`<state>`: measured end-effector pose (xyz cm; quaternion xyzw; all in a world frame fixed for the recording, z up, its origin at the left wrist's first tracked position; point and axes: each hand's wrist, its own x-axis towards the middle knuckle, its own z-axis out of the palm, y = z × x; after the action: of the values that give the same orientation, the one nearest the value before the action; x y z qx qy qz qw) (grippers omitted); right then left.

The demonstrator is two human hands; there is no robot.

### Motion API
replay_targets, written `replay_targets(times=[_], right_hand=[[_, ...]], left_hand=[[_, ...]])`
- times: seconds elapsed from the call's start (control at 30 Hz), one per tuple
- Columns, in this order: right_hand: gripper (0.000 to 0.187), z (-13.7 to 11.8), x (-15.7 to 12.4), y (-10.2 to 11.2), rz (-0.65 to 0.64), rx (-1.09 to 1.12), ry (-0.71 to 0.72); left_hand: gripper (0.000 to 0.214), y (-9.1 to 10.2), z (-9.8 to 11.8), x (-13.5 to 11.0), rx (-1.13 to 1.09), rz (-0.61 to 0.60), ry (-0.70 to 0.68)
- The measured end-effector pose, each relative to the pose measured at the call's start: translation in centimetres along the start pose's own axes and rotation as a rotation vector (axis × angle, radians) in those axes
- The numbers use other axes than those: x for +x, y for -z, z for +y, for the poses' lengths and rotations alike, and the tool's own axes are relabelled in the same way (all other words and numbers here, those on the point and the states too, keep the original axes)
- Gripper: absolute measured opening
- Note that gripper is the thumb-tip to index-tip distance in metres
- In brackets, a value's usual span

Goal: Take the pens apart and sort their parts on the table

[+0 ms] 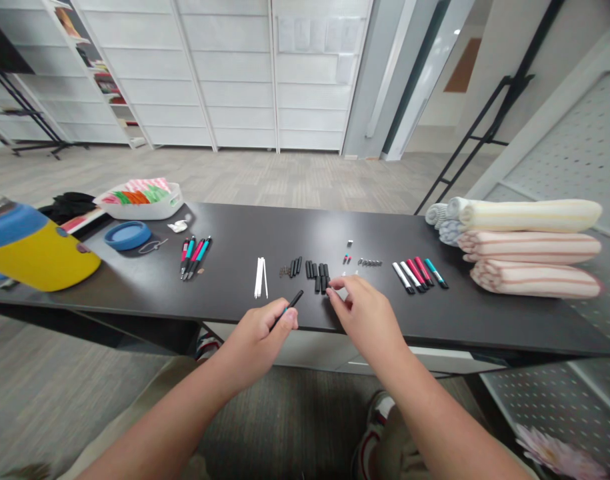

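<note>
In my left hand (265,331), thumb and fingers are closed round a slim black pen piece (295,299); a bit of teal shows by the fingertips. My right hand (363,308) reaches to the small black tubes (318,283), thumb and forefinger curled close together at their right end. Whatever lies between those fingertips is too small to make out. Left of the tubes are more black tubes (295,267), tiny springs (285,271) and white refills (261,277). Small metal parts (369,263) and tiny red and teal pieces (347,259) lie beyond my right hand.
White, pink and teal pen barrels (419,273) lie right, before rolled towels (532,247). Whole pens (195,257) lie left, near a blue lid (127,235), a white basket (142,211) and a yellow-and-blue container (37,250). The dark table (235,223) has its front edge under my wrists.
</note>
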<state>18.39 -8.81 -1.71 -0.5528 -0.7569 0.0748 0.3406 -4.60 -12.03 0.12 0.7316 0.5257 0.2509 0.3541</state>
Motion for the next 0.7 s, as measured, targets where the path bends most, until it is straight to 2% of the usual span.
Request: replay_targets(times=[0.07,0.17,0.27,0.4,0.57,0.7], right_hand=[[0.017,-0.6,-0.3,0.5,-0.039,0.137,0.019],[0.027,-1.6,-0.7,1.1,-0.209,0.345,0.049],[0.021,-2.2,-0.9,1.1,-0.322,0.367,0.087],[0.041,-2.3,-0.7,0.7,-0.366,0.263,0.139],[0.044,-1.8,-0.5,0.4,-0.337,0.269,0.067],[0.043,-1.6,-0.4,0.3,-0.315,0.332,-0.035]], left_hand=[[0.040,0.1,-0.1,0.0,0.069,-0.004,-0.033],[0.032,0.0,-0.5,0.0,0.269,-0.031,-0.136],[0.028,-0.5,-1.1,0.0,0.494,-0.055,-0.272],[0.028,-1.1,-1.5,0.0,0.665,-0.040,-0.412],[0.026,-0.8,-1.6,-0.1,0.774,0.161,-0.500],[0.023,-0.4,-1.9,0.2,0.761,0.194,-0.579]])
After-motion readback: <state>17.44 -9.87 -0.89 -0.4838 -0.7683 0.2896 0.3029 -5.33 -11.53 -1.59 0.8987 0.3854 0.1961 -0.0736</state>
